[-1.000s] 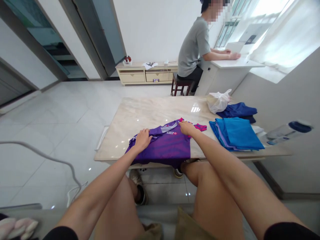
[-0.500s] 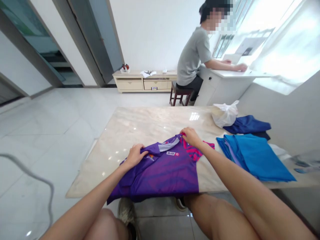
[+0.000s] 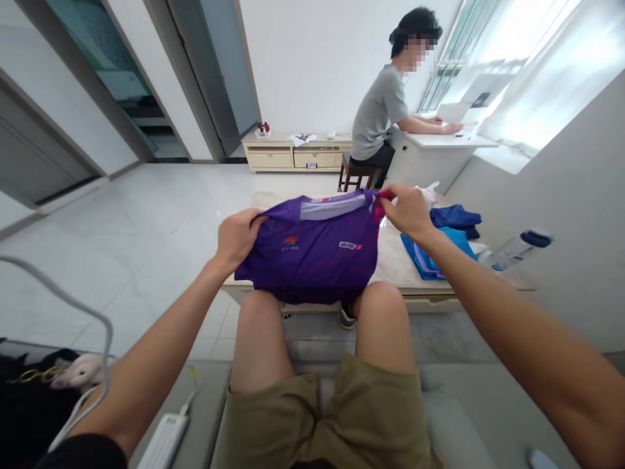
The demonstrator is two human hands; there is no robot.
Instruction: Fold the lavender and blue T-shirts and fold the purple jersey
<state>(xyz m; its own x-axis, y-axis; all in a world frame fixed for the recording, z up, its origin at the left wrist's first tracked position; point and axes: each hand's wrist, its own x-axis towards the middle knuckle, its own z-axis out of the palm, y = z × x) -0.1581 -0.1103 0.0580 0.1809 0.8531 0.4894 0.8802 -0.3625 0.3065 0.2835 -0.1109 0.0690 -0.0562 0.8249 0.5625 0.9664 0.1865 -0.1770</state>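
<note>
A purple sports jersey [image 3: 317,254] with a pale inner collar and small chest logos hangs stretched between my hands, above the near edge of the low table [image 3: 390,260] and over my knees. My left hand [image 3: 240,238] pinches its shoulder on the left side. At the other shoulder, beside the pink-patterned sleeve, my right hand [image 3: 406,210] grips the fabric. The lower part of the jersey droops down in front of the table edge, and its back is hidden.
Folded blue cloth [image 3: 434,254], a dark blue garment [image 3: 456,216], a white plastic bag [image 3: 430,193] and a clear bottle [image 3: 520,249] are on the table's right. A person in grey [image 3: 378,120] sits at a white desk. A white power strip [image 3: 166,440] lies at my left.
Both hands have lifted the jersey's shoulders off the tabletop and spread it wider. My view has tilted and drawn back, bringing my shorts and the seat into sight.
</note>
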